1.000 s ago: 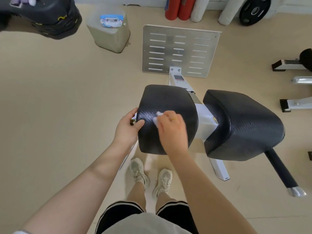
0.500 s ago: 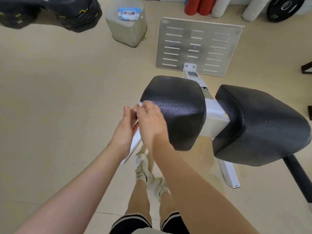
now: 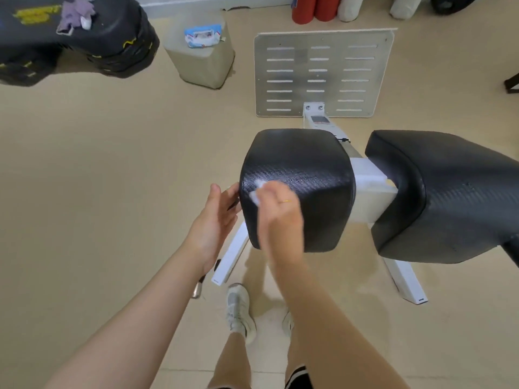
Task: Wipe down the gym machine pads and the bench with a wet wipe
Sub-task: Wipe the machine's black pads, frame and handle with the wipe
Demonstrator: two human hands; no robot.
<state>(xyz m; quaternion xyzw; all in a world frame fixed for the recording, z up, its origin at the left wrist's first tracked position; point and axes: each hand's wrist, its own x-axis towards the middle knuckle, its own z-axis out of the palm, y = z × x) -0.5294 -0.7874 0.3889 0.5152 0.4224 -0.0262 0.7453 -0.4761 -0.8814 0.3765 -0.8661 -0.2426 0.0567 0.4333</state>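
Observation:
Two black textured pads sit on a white machine frame. The left pad [image 3: 303, 169] is right in front of me and the right pad [image 3: 449, 197] lies beside it. My right hand [image 3: 280, 211] presses a small white wet wipe [image 3: 257, 190] onto the near left face of the left pad, fingers curled over the wipe. My left hand [image 3: 216, 220] is beside the pad's left edge with straight fingers, its fingertips at that edge.
A slotted metal footplate [image 3: 323, 71] stands beyond the pads. A pack of wet wipes [image 3: 203, 35] lies on a beige block [image 3: 202, 63] at the back. A black padded bench [image 3: 70, 32] with a cloth is far left. White frame legs [image 3: 233, 254] flank my feet.
My right hand moved the wipe from the pad's left edge back onto its near face. My left hand let go of the wipe's edge and now lies flat beside the pad.

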